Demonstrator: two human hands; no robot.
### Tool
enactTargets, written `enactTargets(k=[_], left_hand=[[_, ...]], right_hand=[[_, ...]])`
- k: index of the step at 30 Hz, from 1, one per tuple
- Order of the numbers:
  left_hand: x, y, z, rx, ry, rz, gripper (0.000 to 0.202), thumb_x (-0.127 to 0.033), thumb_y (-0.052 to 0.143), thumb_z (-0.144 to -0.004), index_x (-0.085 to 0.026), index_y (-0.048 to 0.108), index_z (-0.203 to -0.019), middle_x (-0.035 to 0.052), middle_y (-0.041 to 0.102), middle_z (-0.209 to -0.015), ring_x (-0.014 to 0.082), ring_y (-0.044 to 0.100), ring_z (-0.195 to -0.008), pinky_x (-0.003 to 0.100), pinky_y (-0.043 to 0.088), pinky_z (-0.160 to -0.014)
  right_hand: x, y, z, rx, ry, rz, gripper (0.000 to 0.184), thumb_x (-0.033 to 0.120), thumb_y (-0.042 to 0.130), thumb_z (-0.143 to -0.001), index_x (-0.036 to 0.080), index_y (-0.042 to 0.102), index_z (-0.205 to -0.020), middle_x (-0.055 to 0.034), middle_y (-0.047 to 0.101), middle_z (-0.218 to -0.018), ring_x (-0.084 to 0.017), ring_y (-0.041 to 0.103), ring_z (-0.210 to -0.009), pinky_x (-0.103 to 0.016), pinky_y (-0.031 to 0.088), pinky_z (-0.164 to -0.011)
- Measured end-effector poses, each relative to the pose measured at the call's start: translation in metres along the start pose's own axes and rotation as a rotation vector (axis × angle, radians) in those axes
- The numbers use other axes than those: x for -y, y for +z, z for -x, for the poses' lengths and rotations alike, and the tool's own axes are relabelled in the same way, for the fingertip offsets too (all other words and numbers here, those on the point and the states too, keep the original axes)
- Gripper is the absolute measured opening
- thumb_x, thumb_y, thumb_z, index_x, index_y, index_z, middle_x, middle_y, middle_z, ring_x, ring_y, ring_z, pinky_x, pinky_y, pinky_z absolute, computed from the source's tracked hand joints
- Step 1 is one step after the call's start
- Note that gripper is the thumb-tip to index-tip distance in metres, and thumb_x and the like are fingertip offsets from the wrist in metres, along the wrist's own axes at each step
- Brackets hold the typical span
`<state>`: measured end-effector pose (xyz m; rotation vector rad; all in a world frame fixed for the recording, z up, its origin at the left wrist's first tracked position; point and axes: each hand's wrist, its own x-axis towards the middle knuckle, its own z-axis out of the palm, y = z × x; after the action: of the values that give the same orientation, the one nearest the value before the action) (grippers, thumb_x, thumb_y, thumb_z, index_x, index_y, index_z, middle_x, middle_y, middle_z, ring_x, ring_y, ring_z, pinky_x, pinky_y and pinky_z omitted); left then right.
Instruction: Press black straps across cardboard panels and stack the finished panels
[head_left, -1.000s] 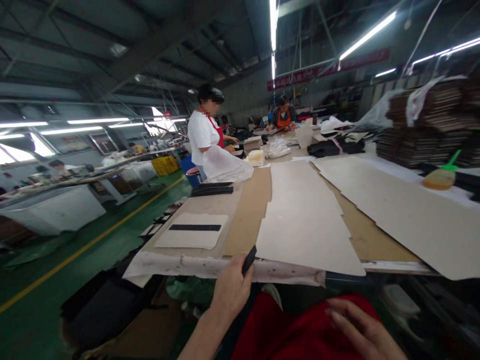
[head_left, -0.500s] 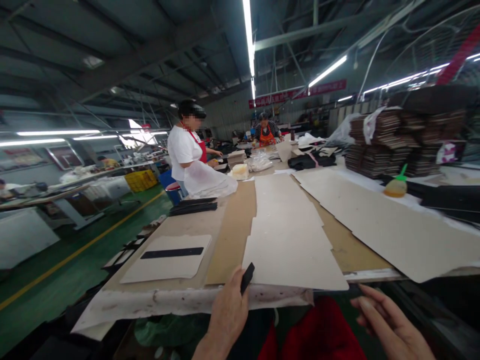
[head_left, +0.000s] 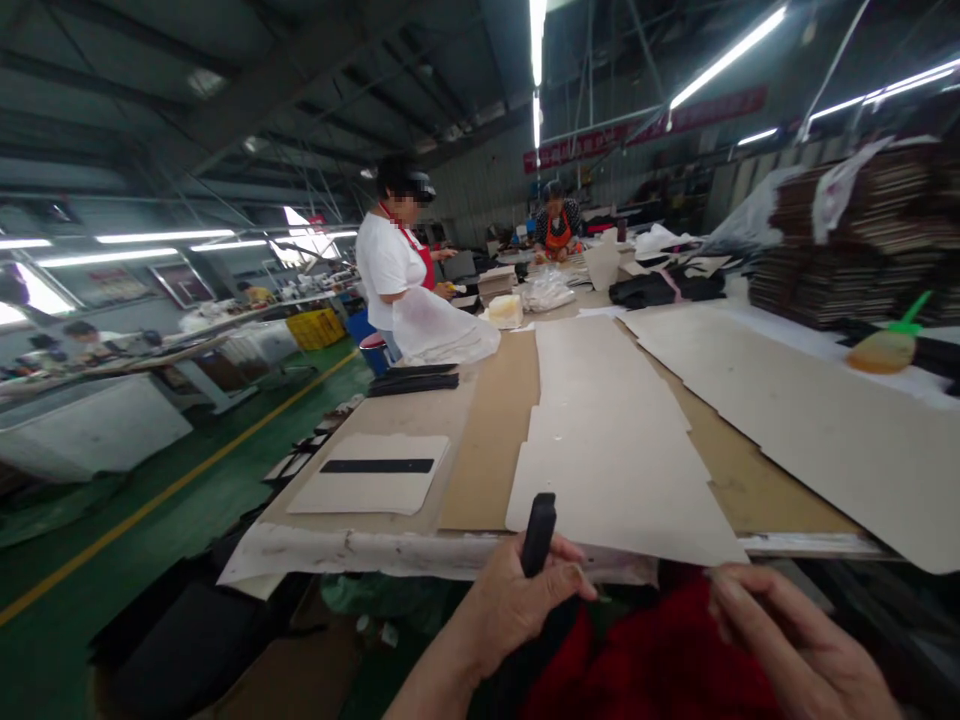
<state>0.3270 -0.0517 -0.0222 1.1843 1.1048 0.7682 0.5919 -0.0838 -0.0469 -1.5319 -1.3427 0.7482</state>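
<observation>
My left hand [head_left: 517,605] is closed round a narrow black strip [head_left: 537,533] that sticks up past the thumb, just below the table's front edge. My right hand [head_left: 795,640] hovers over red cloth [head_left: 660,660] in my lap, fingers curled loosely with nothing visible in them. On the table [head_left: 487,440] ahead lie large pale card sheets [head_left: 607,450]. Another black strip [head_left: 377,466] rests on a smaller pale sheet at the left.
A person in a white shirt and red apron [head_left: 397,270] stands at the table's left side; another sits at the far end [head_left: 556,225]. Dark stacked piles [head_left: 847,250] and a green-capped bottle [head_left: 885,345] sit at right. Black strips [head_left: 412,380] lie mid-left.
My left hand has risen and turned so the black strip now stands more upright. My right hand has moved inward over the red cloth. The view has shifted slightly.
</observation>
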Motion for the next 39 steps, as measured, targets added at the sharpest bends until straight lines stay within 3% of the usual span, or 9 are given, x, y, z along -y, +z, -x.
enactTargets(k=[2, 5, 7, 11, 13, 20, 27, 33, 39], left_hand=[[-0.002, 0.009, -0.003, 0.089, -0.025, 0.179, 0.054, -0.053, 0.076, -0.075, -0.014, 0.060, -0.109, 0.0049, 0.074, -0.085, 0.0007, 0.031, -0.038, 0.017, 0.020, -0.036], [-0.005, 0.020, -0.002, 0.240, -0.020, 0.368, 0.059, -0.050, 0.085, -0.065, -0.013, 0.060, -0.103, 0.0044, 0.072, -0.079, -0.0001, 0.031, -0.036, 0.017, 0.019, -0.035], [-0.008, 0.025, 0.002, 0.296, -0.009, 0.418, 0.054, -0.046, 0.087, -0.062, -0.011, 0.062, -0.096, 0.0016, 0.068, -0.071, 0.0002, 0.033, -0.037, 0.017, 0.020, -0.035], [-0.011, 0.033, 0.014, 0.321, 0.005, 0.439, 0.044, -0.037, 0.088, -0.064, -0.013, 0.060, -0.088, -0.0096, 0.046, -0.052, 0.0013, 0.032, -0.037, 0.016, 0.021, -0.036], [-0.011, 0.037, 0.019, 0.323, 0.003, 0.446, 0.046, -0.037, 0.088, -0.065, -0.013, 0.059, -0.091, -0.0108, 0.044, -0.052, 0.0015, 0.032, -0.038, 0.016, 0.022, -0.036], [-0.006, 0.049, 0.021, 0.321, 0.000, 0.410, 0.049, -0.043, 0.089, -0.062, -0.013, 0.058, -0.086, -0.0102, 0.045, -0.052, 0.0017, 0.033, -0.038, 0.017, 0.021, -0.035], [0.003, 0.053, -0.005, 0.336, -0.067, 0.438, 0.050, -0.053, 0.084, -0.066, -0.017, 0.052, -0.076, -0.0099, 0.042, -0.043, 0.0026, 0.031, -0.035, 0.018, 0.019, -0.035], [0.003, 0.054, -0.024, 0.354, -0.100, 0.382, 0.041, -0.047, 0.082, -0.070, -0.013, 0.060, -0.075, -0.0069, 0.050, -0.050, 0.0024, 0.033, -0.037, 0.018, 0.021, -0.034], [0.005, 0.050, -0.037, 0.340, -0.094, 0.366, 0.039, -0.046, 0.080, -0.072, -0.012, 0.064, -0.082, -0.0058, 0.053, -0.056, 0.0024, 0.035, -0.038, 0.016, 0.023, -0.034]], right_hand=[[0.024, 0.016, 0.000, 0.063, -0.145, -0.021, 0.034, 0.055, 0.060, -0.086, 0.023, 0.070, -0.088, -0.0033, 0.069, -0.079, -0.017, 0.066, -0.071, -0.020, 0.055, -0.061], [0.046, 0.036, -0.001, 0.090, -0.409, -0.029, 0.022, 0.039, 0.059, -0.092, 0.025, 0.069, -0.106, -0.0046, 0.069, -0.103, -0.016, 0.067, -0.091, -0.020, 0.057, -0.077], [0.052, 0.045, 0.000, 0.124, -0.542, -0.016, 0.024, 0.029, 0.056, -0.095, 0.028, 0.065, -0.117, -0.0044, 0.065, -0.108, -0.013, 0.065, -0.095, -0.020, 0.056, -0.081], [0.058, 0.052, 0.007, 0.165, -0.686, 0.027, 0.032, 0.021, 0.052, -0.097, 0.028, 0.060, -0.128, -0.0062, 0.061, -0.113, -0.012, 0.063, -0.102, -0.021, 0.055, -0.085], [0.060, 0.052, 0.012, 0.167, -0.714, 0.049, 0.034, 0.020, 0.052, -0.097, 0.026, 0.059, -0.129, -0.0070, 0.061, -0.113, -0.013, 0.062, -0.103, -0.022, 0.055, -0.086], [0.059, 0.045, 0.016, 0.145, -0.693, 0.090, 0.034, 0.019, 0.051, -0.097, 0.026, 0.056, -0.130, -0.0058, 0.064, -0.112, -0.013, 0.063, -0.101, -0.021, 0.055, -0.085], [0.038, 0.048, 0.000, 0.170, -0.660, 0.101, 0.035, 0.018, 0.049, -0.097, 0.026, 0.055, -0.131, -0.0060, 0.063, -0.116, -0.013, 0.062, -0.108, -0.020, 0.053, -0.090], [0.028, 0.042, -0.017, 0.334, -0.259, -0.054, 0.019, 0.031, 0.052, -0.098, 0.028, 0.057, -0.116, -0.0008, 0.064, -0.100, -0.012, 0.062, -0.086, -0.022, 0.052, -0.075], [0.028, 0.041, -0.028, 0.538, -0.035, -0.293, 0.016, 0.038, 0.059, -0.093, 0.024, 0.061, -0.088, -0.0027, 0.060, -0.109, -0.016, 0.059, -0.096, -0.025, 0.051, -0.082]])
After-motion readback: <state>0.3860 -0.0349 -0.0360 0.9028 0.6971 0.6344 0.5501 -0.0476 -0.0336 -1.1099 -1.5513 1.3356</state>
